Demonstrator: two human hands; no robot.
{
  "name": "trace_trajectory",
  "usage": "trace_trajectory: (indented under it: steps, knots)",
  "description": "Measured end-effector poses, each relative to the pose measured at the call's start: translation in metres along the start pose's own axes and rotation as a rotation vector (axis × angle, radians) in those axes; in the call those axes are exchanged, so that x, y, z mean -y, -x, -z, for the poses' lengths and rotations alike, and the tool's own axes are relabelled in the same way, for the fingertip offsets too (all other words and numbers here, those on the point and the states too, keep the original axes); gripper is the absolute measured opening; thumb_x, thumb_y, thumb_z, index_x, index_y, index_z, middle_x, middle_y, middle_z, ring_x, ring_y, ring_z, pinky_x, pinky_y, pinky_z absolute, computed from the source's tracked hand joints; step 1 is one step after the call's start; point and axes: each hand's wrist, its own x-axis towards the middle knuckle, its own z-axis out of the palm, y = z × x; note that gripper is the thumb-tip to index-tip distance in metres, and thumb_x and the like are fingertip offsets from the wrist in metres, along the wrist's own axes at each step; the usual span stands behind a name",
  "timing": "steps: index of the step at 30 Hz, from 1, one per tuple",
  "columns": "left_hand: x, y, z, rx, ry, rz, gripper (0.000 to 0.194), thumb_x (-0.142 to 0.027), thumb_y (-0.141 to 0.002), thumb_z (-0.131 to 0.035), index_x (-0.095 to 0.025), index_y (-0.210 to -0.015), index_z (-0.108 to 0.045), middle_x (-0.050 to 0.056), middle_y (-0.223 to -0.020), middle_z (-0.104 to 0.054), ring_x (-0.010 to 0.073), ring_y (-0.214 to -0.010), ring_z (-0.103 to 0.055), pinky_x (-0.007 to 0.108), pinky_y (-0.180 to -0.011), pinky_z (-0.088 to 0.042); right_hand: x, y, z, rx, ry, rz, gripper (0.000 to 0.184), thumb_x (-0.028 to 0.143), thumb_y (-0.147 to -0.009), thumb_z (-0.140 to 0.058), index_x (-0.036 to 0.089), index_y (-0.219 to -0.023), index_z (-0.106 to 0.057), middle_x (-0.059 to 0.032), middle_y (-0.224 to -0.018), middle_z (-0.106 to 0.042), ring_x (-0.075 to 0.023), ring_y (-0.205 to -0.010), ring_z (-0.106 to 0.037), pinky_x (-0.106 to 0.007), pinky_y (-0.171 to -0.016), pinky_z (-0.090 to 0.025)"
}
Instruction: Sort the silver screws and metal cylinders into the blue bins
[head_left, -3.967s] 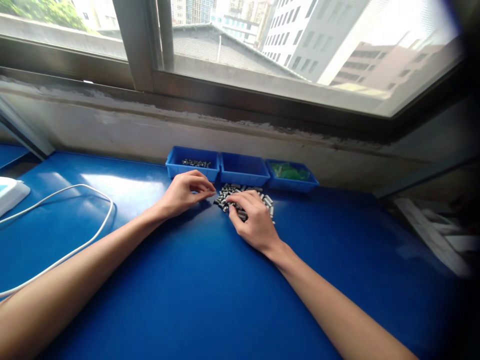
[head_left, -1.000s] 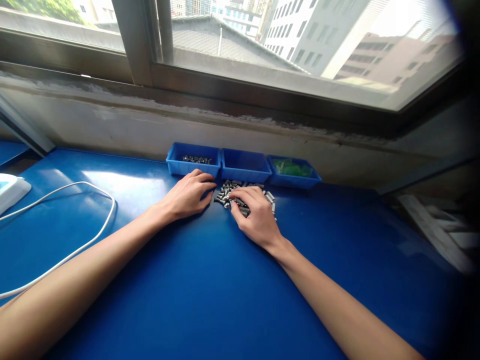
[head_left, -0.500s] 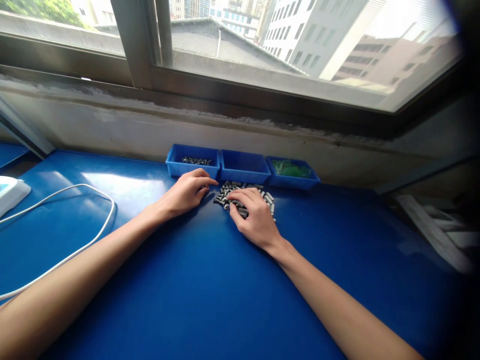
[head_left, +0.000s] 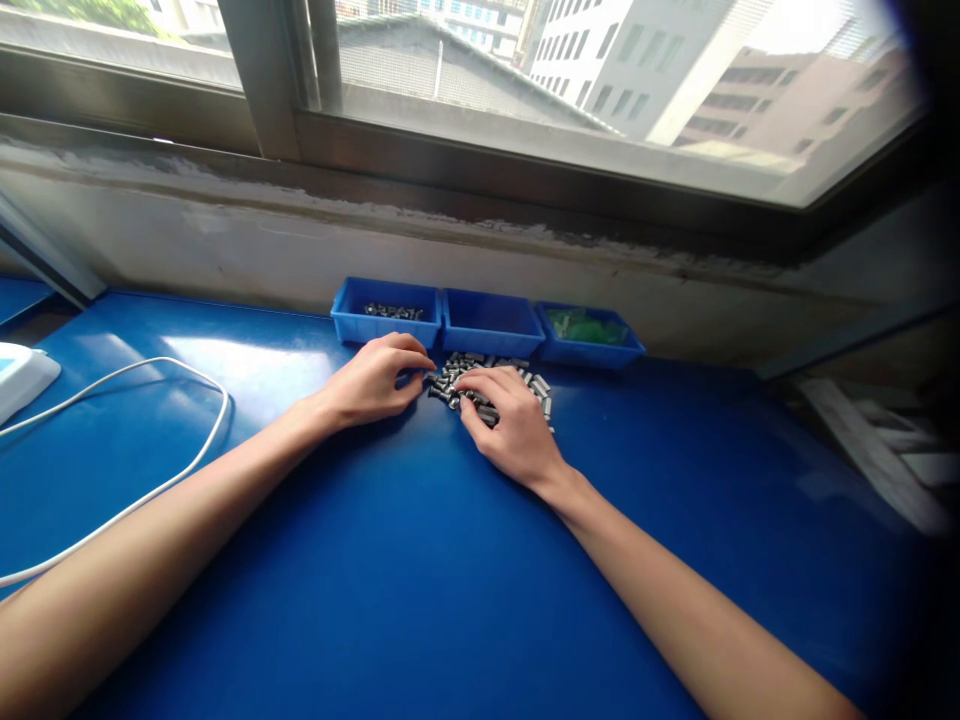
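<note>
Shiny, rod-like metal pieces (head_left: pixel 455 372) lie heaped on the smooth blue counter (head_left: pixel 420 560) by three plastic trays (head_left: pixel 495 343). The right hand (head_left: pixel 516 420) arches over them, the left hand (head_left: pixel 377 380) rests curled alongside; whether either grips one, I cannot tell.

The head camera looks forward, down over a table (head_left: pixel 420 570).

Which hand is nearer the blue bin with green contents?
Right. The right hand is over the pile of metal parts, front-left of that bin; the left hand is farther off, at the pile's left edge, by the leftmost bin.
</note>
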Motion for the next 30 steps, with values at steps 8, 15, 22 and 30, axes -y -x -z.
trace_trajectory:
  steps: [8, 15, 22, 30]
  knots:
    - [0.006, 0.000, -0.001, 0.093, -0.022, -0.068, 0.022, -0.026, -0.096, -0.059, -0.016, -0.101, -0.078, 0.010, -0.105, -0.074, 0.0217, -0.095, -0.070, 0.033, -0.087, -0.054, -0.001, 0.000, 0.000, 0.003, -0.007, -0.001, 0.016, 0.014, -0.091, -0.060, 0.022, -0.100, -0.070, -0.0075, -0.106, -0.074, -0.0263, -0.105, -0.065, -0.045, -0.095, -0.054]
    - [-0.003, -0.007, 0.008, -0.106, 0.256, 0.209, 0.022, -0.037, -0.086, -0.073, -0.016, -0.093, -0.076, 0.006, -0.087, -0.077, 0.0178, -0.077, -0.071, 0.027, -0.074, -0.057, -0.001, 0.001, 0.000, 0.003, -0.021, -0.013, 0.016, 0.015, -0.091, -0.060, 0.022, -0.101, -0.070, -0.0081, -0.107, -0.074, -0.0269, -0.106, -0.065, -0.046, -0.095, -0.054]
    - [0.000, -0.014, 0.023, -0.543, 0.466, 0.497, 0.036, -0.047, -0.078, -0.079, -0.016, -0.096, -0.079, 0.010, -0.091, -0.079, 0.0234, -0.082, -0.075, 0.034, -0.080, -0.061, -0.002, 0.001, 0.000, 0.015, -0.018, -0.018, 0.015, 0.015, -0.091, -0.060, 0.021, -0.101, -0.070, -0.0081, -0.108, -0.074, -0.0265, -0.107, -0.064, -0.045, -0.096, -0.053]
    - [-0.002, -0.012, 0.022, -0.420, 0.463, 0.411, 0.035, -0.044, -0.084, -0.072, -0.015, -0.103, -0.078, 0.009, -0.091, -0.079, 0.0215, -0.082, -0.075, 0.031, -0.080, -0.060, -0.001, 0.001, 0.000, -0.001, -0.010, -0.012, 0.015, 0.015, -0.091, -0.060, 0.022, -0.100, -0.070, -0.0077, -0.107, -0.074, -0.0262, -0.105, -0.064, -0.046, -0.096, -0.053]
